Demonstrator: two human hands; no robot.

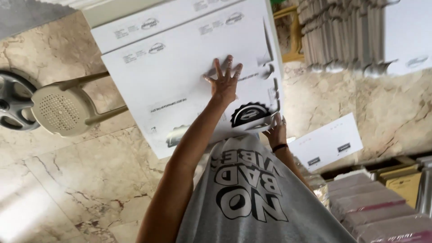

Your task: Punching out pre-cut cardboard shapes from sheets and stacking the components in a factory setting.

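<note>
Both hands work a white flat carton point(180, 85): left point(223, 81) spread flat, right point(275, 131) gripping its edge.

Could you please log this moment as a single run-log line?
left hand: flat, fingers spread on white cardboard sheet | right hand: gripping sheet's near edge | plastic stool: beside, on marble floor

white flat cardboard sheet point(180, 81) | black printing (round emblem) | tilted, held above floor

marble floor point(90, 180), plastic stool point(60, 110), flat white sheet point(326, 141)
</note>
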